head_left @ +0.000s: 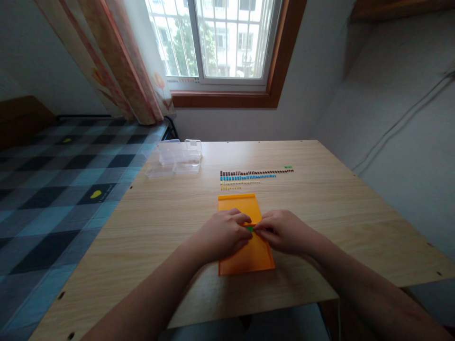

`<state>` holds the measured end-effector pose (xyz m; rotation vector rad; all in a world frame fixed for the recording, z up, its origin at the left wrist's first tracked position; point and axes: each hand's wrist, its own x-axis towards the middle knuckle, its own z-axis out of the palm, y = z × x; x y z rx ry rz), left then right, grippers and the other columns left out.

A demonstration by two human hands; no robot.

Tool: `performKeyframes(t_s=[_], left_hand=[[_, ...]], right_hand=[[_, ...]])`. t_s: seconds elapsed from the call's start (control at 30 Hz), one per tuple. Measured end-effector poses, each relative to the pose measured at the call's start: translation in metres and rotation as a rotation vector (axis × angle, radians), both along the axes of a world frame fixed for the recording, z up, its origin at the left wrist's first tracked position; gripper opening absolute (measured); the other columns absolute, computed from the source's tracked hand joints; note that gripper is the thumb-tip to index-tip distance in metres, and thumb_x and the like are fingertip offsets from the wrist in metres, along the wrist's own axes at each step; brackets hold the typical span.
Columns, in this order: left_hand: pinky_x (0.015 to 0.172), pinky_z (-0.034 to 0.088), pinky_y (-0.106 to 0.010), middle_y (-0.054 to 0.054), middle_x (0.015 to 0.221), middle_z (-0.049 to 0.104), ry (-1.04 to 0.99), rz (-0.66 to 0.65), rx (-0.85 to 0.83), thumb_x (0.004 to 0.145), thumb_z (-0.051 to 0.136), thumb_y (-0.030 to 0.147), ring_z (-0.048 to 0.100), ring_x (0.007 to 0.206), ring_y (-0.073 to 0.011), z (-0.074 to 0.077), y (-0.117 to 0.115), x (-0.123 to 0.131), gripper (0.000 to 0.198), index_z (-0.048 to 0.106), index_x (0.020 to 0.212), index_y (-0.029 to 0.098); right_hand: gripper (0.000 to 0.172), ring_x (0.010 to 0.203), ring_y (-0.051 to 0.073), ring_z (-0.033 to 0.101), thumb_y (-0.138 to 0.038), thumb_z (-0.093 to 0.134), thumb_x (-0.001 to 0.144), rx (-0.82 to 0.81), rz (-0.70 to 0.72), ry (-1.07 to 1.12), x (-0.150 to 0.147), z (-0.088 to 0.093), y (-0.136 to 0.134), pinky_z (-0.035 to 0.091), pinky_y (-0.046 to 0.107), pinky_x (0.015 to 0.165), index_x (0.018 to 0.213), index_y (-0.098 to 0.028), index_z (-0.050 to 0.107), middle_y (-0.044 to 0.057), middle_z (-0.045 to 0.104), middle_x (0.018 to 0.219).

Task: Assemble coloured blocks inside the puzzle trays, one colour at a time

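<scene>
A wooden table [337, 203] fills the space in front of the person, and on it, close to the near edge, lies an orange tray [247, 263] with its long axis running away from the body. Clear plastic boxes [179, 158] stand at the far left of the table, well apart from the work. The left hand [227, 232] comes over the tray from its left side and the right hand [282, 230] from its right, so that their fingertips nearly meet above its middle. Beyond the tray's far edge, rows of small pieces [256, 172] in brown, blue, pale and yellow run sideways, with a few green ones at the far right end; none lies between the hands. A thin orange strip [249, 225] crosses between the fingertips; whether it belongs to the tray, I cannot tell. Smallest is a green piece [250, 229], just nearside of the strip, between the two sets of fingers and seemingly closer to the left. Both hands are curled, fingers nearly together, but what each actually grips is too small to tell.
</scene>
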<state>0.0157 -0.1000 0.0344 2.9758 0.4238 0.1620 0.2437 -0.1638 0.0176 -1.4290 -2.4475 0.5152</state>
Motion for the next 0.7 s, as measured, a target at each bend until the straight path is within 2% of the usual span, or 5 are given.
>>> performKeyframes(t_s=[0.1,0.33,0.7], left_hand=[[0.082,0.056,-0.035,-0.005,0.112,0.073,0.022,-0.042,0.006,0.095,0.060,0.024,0.066,0.099,-0.0232,0.0032,-0.0007,0.0019,0.018,0.078,0.099,0.027],[0.086,0.056,-0.036,-0.006,0.111,0.073,0.049,-0.042,-0.021,0.095,0.061,0.024,0.067,0.102,-0.0237,0.0084,-0.0002,0.0017,0.016,0.077,0.096,0.024],[0.092,0.057,-0.036,-0.006,0.122,0.072,0.002,0.009,-0.035,0.094,0.065,0.025,0.068,0.107,-0.0235,0.0030,0.0010,-0.0025,0.018,0.078,0.105,0.026]], right_hand=[[0.022,0.074,0.014,0.062,-0.018,0.058,0.095,0.003,0.004,-0.001,0.0002,-0.0010,0.0000,0.036,0.025,0.065,0.081,-0.019,0.075,0.003,0.073,0.082],[0.023,0.074,0.014,0.062,-0.019,0.058,0.096,-0.006,0.008,0.022,0.0012,-0.0006,-0.0007,0.036,0.026,0.066,0.084,-0.020,0.077,0.003,0.073,0.084],[0.022,0.075,0.014,0.062,-0.017,0.058,0.095,-0.010,0.004,0.033,-0.0004,0.0030,-0.0004,0.037,0.026,0.066,0.082,-0.020,0.076,0.004,0.074,0.084]])
